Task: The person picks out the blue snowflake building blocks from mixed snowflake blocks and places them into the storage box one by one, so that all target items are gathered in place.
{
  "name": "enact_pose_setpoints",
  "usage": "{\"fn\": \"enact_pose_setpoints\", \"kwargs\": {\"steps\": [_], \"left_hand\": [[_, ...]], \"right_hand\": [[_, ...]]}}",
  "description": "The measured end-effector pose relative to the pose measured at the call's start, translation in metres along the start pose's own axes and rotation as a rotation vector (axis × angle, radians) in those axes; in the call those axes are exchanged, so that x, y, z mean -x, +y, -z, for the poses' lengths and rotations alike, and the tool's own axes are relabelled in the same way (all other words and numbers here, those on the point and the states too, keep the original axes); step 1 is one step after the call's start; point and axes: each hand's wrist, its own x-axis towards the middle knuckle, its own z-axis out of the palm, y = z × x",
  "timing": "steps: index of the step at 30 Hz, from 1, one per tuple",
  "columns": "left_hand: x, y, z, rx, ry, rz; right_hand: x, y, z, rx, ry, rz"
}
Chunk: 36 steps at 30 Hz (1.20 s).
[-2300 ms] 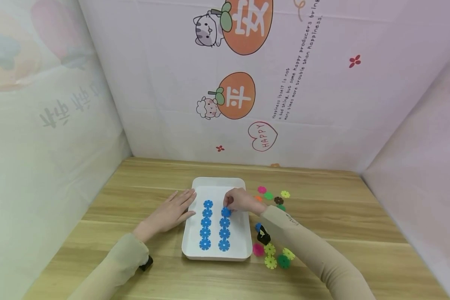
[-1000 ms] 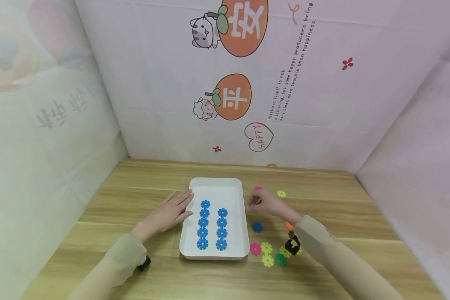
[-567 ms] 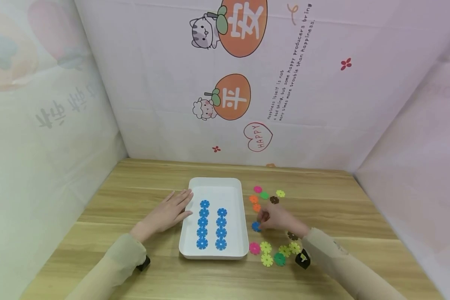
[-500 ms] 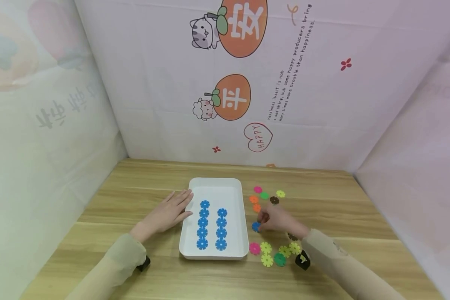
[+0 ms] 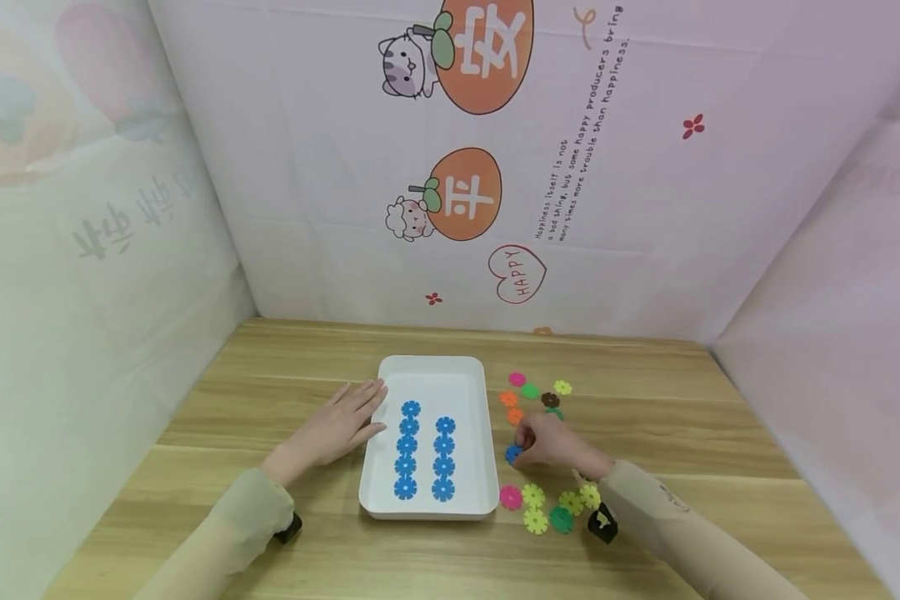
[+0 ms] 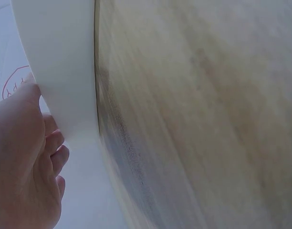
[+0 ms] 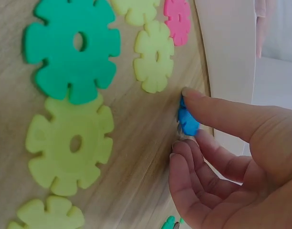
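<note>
My left hand [image 5: 337,422] lies with straight fingers on the left rim of a white tray [image 5: 429,510]; in the left wrist view its fingers touch the tray wall [image 6: 65,57]. Inside the tray, blue plastic snowflake discs form two upright columns, the left column [image 5: 407,445] reaching higher than the right column [image 5: 444,445]. Just right of the tray, my right hand [image 5: 551,442] pinches a loose blue snowflake disc [image 5: 513,452] at the table top. The right wrist view shows thumb and index finger at the edges of this blue disc [image 7: 188,119], the other fingers curled below.
Beyond my right hand lie pink, orange, green, brown and yellow discs [image 5: 562,387]. Nearer me are a pink disc [image 5: 511,497], several yellow discs [image 5: 535,521] and a green disc [image 5: 561,520]. Printed cloth walls [image 5: 607,292] enclose the wooden table [image 5: 307,350].
My right hand has left the top of the right column, moved right out of the tray and come down to the loose blue disc, now pinching it. My left hand stays put.
</note>
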Motion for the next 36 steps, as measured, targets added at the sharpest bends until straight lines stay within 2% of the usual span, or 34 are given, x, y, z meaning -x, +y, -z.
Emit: {"fn": "enact_pose_setpoints", "kwargs": {"steps": [4,9,12,15,20,23,28,36], "left_hand": [[0.0,0.0,0.0,0.001,-0.009,0.005],[0.0,0.0,0.001,0.004,-0.01,0.008],[0.0,0.0,0.002,0.003,-0.007,0.007],[0.0,0.0,0.001,0.001,-0.007,0.007],[-0.001,0.001,0.001,-0.001,-0.001,0.003],[0.0,0.0,0.001,-0.002,0.0,0.002],[0.0,0.0,0.002,-0.008,-0.006,0.002],[0.0,0.0,0.002,-0.006,-0.011,0.001]], "right_hand": [[0.001,-0.001,0.004,-0.041,-0.017,-0.004],[0.001,-0.003,0.01,-0.105,-0.045,-0.078],[0.0,-0.007,0.018,-0.114,-0.044,-0.093],[-0.005,-0.012,0.027,-0.122,-0.019,-0.083],[-0.019,-0.023,0.043,-0.133,0.036,-0.002],[-0.031,-0.033,0.049,-0.137,0.035,0.026],[-0.048,-0.049,0.046,-0.15,0.028,-0.022],[-0.077,-0.066,0.031,-0.165,-0.012,-0.052]]}}
